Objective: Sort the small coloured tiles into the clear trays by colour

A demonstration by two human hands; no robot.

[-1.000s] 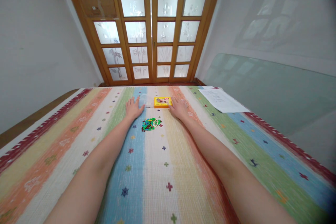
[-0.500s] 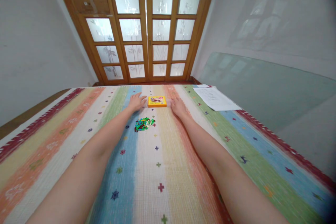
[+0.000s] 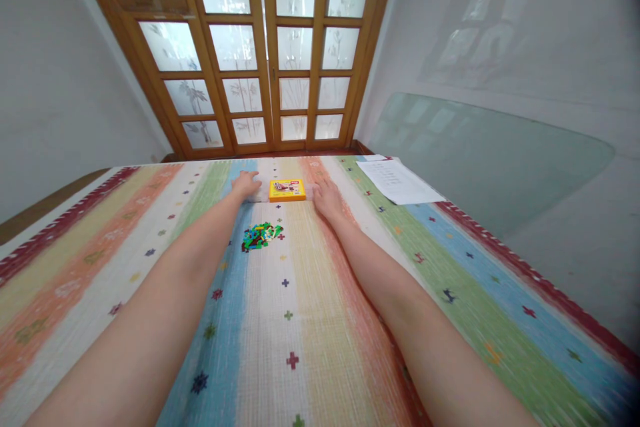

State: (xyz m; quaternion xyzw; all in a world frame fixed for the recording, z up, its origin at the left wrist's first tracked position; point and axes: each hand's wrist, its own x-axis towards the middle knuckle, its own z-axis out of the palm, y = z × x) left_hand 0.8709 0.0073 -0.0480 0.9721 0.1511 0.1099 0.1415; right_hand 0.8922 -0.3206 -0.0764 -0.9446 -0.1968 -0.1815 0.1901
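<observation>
In the head view, our left hand (image 3: 246,185) and right hand (image 3: 327,195) stand apart, flanking the yellow box (image 3: 287,191); whether they grip the clear plastic (image 3: 259,194) beside it, we cannot tell. Loose bricks (image 3: 261,236) lie nearer us on the surface (image 3: 267,320). We seem to be positioning the box; the next move calls for steady handling.

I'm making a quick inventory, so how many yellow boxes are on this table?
1. The yellow box lies between the left hand and the right hand, beyond the pile of small colourful pieces. No other is visible.
</observation>
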